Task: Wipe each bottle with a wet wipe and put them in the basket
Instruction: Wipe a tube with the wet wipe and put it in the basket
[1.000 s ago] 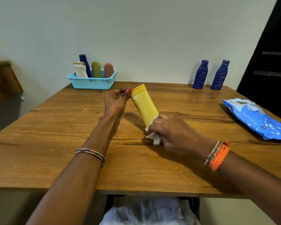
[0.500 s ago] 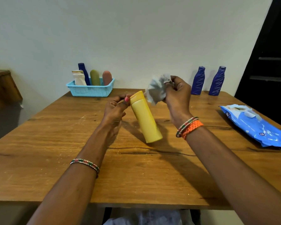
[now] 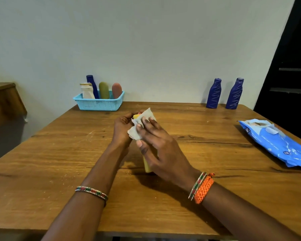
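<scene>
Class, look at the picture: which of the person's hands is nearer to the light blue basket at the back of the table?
Left. The left hand, holding the yellow bottle's top, lies just in front of the basket; the right hand is farther right and closer to the person.

Seven bottles [image 3: 214,93], one basket [image 3: 98,104], one wipe [image 3: 137,129], one wipe pack [image 3: 276,143]
</scene>
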